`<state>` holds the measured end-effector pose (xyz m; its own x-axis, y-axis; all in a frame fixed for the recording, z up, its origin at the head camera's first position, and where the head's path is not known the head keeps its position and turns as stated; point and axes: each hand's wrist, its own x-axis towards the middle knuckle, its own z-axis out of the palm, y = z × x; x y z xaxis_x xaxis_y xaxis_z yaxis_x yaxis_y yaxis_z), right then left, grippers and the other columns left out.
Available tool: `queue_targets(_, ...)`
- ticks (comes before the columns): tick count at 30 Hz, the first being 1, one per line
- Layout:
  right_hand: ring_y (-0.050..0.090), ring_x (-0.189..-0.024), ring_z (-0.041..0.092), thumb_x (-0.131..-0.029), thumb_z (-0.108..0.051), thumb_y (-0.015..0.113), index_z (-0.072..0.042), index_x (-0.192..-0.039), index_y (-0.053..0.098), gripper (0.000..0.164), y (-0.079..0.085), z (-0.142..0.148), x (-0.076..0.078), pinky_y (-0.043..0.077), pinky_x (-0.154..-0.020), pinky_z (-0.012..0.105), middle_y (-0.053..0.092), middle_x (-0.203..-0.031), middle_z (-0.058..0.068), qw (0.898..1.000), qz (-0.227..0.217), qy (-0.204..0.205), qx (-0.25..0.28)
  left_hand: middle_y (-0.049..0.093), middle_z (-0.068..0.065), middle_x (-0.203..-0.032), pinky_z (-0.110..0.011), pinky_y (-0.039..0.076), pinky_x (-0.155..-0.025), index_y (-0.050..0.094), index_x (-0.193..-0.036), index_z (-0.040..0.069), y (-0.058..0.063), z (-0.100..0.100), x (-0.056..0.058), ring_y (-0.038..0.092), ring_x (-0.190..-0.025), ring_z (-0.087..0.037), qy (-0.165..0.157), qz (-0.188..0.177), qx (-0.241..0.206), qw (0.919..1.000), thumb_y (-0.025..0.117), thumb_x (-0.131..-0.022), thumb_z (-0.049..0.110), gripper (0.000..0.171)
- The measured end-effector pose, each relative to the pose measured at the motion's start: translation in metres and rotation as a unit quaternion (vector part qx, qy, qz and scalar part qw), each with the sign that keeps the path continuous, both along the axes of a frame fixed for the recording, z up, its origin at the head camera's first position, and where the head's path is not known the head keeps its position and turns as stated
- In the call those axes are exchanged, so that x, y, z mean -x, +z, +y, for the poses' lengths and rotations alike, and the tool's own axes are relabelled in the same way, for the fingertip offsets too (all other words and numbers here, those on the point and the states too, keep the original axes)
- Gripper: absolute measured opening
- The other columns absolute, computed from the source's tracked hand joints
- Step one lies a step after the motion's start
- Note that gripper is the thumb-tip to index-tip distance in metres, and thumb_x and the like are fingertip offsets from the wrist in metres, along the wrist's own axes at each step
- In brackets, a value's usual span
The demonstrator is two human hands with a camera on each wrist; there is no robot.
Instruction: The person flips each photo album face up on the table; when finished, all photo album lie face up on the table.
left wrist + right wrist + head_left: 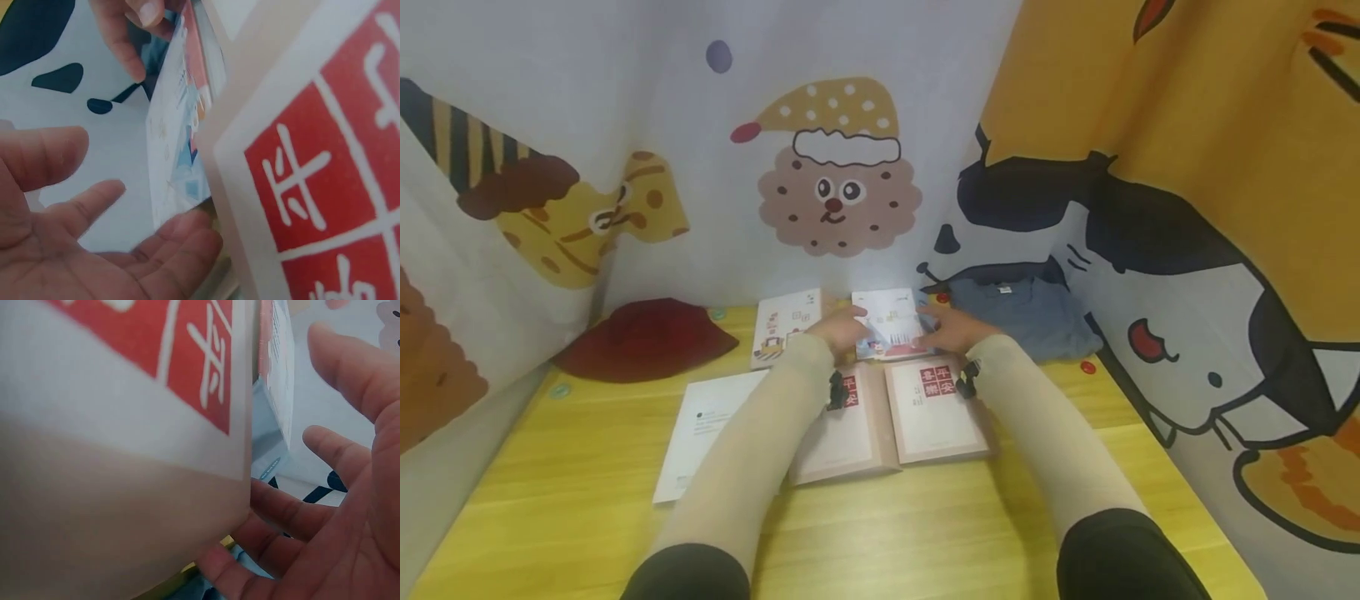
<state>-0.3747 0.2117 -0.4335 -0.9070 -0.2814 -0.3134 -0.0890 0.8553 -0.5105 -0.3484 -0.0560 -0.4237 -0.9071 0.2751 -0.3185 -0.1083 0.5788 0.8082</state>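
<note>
A white book (889, 315) with a coloured drawing on its cover lies at the back middle of the table, between both hands. My left hand (841, 327) is at its left edge, fingers relaxed and thumb apart; in the left wrist view the fingertips (197, 234) are right at the book's edge. On the other side, my right hand (957, 327) has its fingers spread along the right edge, near a pale blue flap (269, 431). Below the hands lie two white books with pinkish borders and red square prints, the left book (842, 437) and the right book (936, 425).
Another illustrated book (786, 321) lies left of the hands, and a plain white book (711, 417) is partly under my left forearm. A dark red hat (647, 337) sits at the back left. Folded blue-grey clothing (1026, 321) lies at the back right, before the printed curtain (685, 108).
</note>
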Motion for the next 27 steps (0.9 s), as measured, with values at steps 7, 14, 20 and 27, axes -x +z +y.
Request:
queue_targets(7,0.051,-0.142,0.039,-0.091,-0.047,0.08,-0.029,-0.167,0.031,0.092,-0.004,-0.001,0.007,0.038,-0.121,0.06,0.051,-0.159,0.016,1.0,-0.007,-0.017,0.002,0.036,-0.018,-0.168,-0.045,0.056,-0.101,0.026,-0.168,0.012,-0.003,-0.001,0.009,0.054,-0.133,-0.034,-0.003,-0.016,-0.013,0.9998,0.058,-0.104,0.019,0.072)
queue_targets(14,0.06,-0.128,0.035,-0.092,-0.041,0.08,-0.026,-0.166,0.034,0.089,-0.004,0.002,0.009,0.044,-0.117,0.057,0.061,-0.146,0.016,1.0,-0.003,-0.016,0.011,0.032,-0.023,-0.167,-0.045,0.055,-0.108,0.018,-0.169,0.007,0.001,0.008,0.006,0.057,-0.131,-0.038,0.039,-0.068,-0.126,0.9889,0.052,-0.105,0.006,0.073)
queue_targets(20,0.061,-0.126,0.034,-0.094,-0.033,0.079,-0.023,-0.167,0.033,0.087,-0.001,0.0,0.008,0.045,-0.116,0.055,0.061,-0.145,0.017,1.0,-0.001,-0.014,0.003,0.031,-0.027,-0.166,-0.055,0.05,-0.113,0.015,-0.17,0.014,0.002,0.012,0.005,0.045,-0.143,-0.051,0.065,-0.119,-0.179,0.9744,0.05,-0.107,0.009,0.072)
queue_targets(27,0.061,-0.128,0.035,-0.093,-0.024,0.076,-0.021,-0.166,0.034,0.085,0.0,-0.002,0.008,0.043,-0.118,0.056,0.06,-0.147,0.019,1.0,0.007,-0.011,-0.003,0.032,-0.028,-0.166,-0.056,0.045,-0.118,0.015,-0.17,0.014,0.005,0.016,0.003,0.044,-0.145,-0.049,0.076,-0.152,-0.221,0.9603,0.049,-0.106,0.005,0.073)
